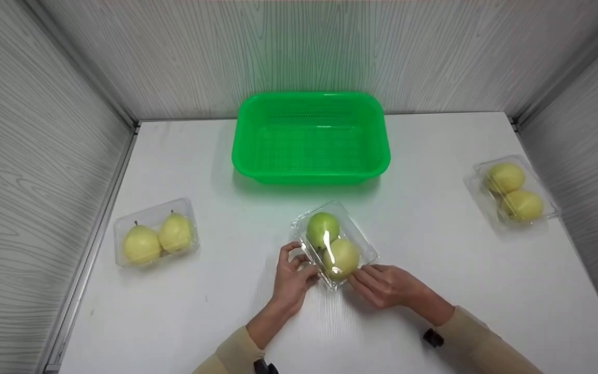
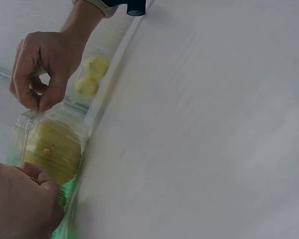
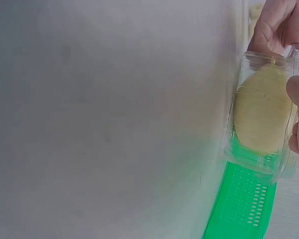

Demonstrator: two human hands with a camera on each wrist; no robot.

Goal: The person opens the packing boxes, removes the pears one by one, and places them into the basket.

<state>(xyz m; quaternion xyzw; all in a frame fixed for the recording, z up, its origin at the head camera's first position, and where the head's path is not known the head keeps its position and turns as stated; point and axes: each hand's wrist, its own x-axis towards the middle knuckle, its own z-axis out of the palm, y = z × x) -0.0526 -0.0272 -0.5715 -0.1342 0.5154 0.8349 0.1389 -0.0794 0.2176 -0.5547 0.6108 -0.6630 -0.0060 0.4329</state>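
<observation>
A clear plastic clamshell box (image 1: 358,236) sits slantwise at the middle of the table, its lid over two fruits. The nearer is a yellow pear (image 1: 341,258), the farther a greener fruit (image 1: 323,228). My left hand (image 1: 289,284) holds the box's left edge with curled fingers and thumb. At the near right corner my right hand (image 1: 386,285) pinches the rim; the left wrist view shows that thumb and forefinger (image 2: 52,94) meeting on the plastic edge. Whether the lid is fully snapped down I cannot tell.
A green plastic basket (image 1: 311,179) with nothing in it stands against the back wall. Another clear box (image 1: 148,214) with two pears lies at the left. A third box (image 1: 486,203), also with two pears, is by the right table edge. Panelled walls enclose three sides.
</observation>
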